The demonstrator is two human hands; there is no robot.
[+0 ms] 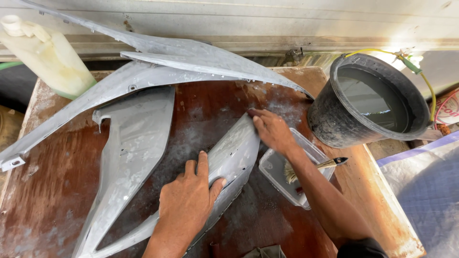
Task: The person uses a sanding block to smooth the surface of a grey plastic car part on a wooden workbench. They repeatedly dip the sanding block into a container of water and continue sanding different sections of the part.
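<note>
The grey fairing panel point(229, 157) lies on the bench point(57, 191) just left of the clear tray point(275, 174), its surface dull and streaked. The left hand point(186, 203) presses flat on it, fingers together; the right hand point(272, 131) rubs its upper tip, fingers closed. Judged by the uneven streaks, sanding remains incomplete.

Worn brown wooden table point(62, 191), pale corrugated metal wall point(287, 19), bright daylight
</note>
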